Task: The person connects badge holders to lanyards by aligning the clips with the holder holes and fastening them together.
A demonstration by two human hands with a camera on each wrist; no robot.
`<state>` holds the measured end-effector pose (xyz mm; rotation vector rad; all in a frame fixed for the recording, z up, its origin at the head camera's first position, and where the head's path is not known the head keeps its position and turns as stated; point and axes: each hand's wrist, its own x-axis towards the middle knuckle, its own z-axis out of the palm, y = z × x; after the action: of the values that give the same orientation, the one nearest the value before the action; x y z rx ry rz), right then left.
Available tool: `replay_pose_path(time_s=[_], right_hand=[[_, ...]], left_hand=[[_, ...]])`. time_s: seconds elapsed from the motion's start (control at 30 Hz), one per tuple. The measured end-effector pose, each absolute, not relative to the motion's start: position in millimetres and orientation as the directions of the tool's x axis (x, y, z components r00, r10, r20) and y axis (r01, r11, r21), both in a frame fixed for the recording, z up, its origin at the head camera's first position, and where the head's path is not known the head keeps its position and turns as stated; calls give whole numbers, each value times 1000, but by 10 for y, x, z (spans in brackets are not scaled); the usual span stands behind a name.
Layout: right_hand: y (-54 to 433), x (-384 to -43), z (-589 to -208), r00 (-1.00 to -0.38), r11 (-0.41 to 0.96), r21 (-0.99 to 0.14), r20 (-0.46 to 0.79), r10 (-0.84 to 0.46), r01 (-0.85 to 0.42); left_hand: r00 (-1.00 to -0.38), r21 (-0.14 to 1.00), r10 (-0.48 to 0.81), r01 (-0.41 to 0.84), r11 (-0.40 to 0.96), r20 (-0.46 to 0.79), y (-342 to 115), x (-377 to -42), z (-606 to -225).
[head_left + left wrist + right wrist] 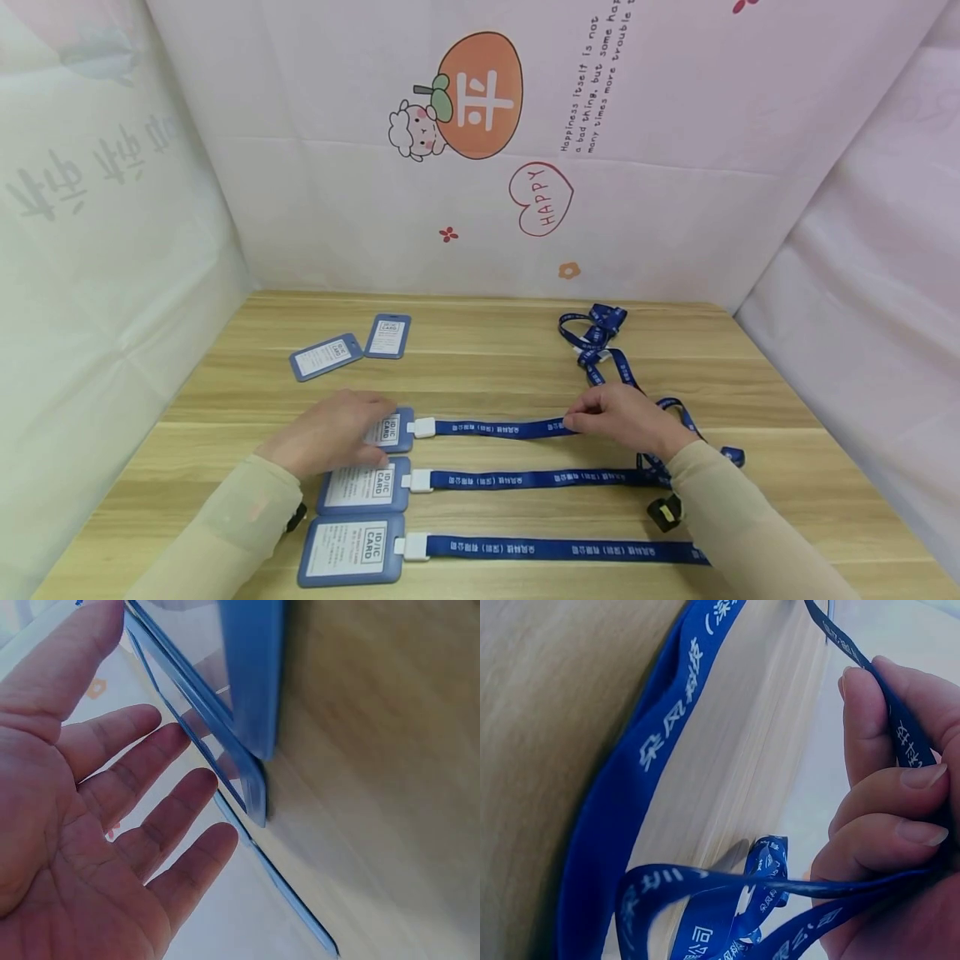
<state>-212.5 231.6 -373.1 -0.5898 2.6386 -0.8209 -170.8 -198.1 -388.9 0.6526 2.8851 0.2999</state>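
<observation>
My left hand (330, 432) is spread over the farthest blue ID card holder (402, 440) of a row of three. In the left wrist view its fingers are nearly straight beside the holders' edges. A white clip (424, 427) joins that holder to a navy lanyard (491, 429), printed with white characters and stretched to the right. My right hand (626, 417) pinches this lanyard between thumb and index finger. The right wrist view shows more of the strap (909, 742) passing under the curled fingers, with loops hanging out of the palm.
Nearer me lie a middle card holder (360, 490) and a front one (348, 552), both on straightened lanyards. Two loose card holders (327, 357) lie at the back left. A tangled lanyard heap (600, 329) is at the back right. Fabric walls (337, 217) enclose the wooden table (480, 358).
</observation>
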Motion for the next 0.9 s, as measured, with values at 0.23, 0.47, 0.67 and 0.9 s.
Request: replay_pose_path(time_s=[0.23,0.47,0.67,0.9], right_hand=[[2367,-2081,-3718,-867,755,-594,-181,-464,-280],[2362,-2115,-3676,-874,772,-574,-185,-448,-274],[2459,-2142,-3678,-885,787,-558,-187,-427,-263],[2613,-2163,-3701,-899,821,-504,-177,-401,-267]], left_hand=[[-882,247,457,421,873,-111,-1915,-1695,-3904],[-887,229,452,422,877,-94,-1953,-1662,-3914],[-877,218,469,441,871,-100,-1946,-1646,-3898],[-862,202,499,475,857,-90,-1928,-1651,-3906]])
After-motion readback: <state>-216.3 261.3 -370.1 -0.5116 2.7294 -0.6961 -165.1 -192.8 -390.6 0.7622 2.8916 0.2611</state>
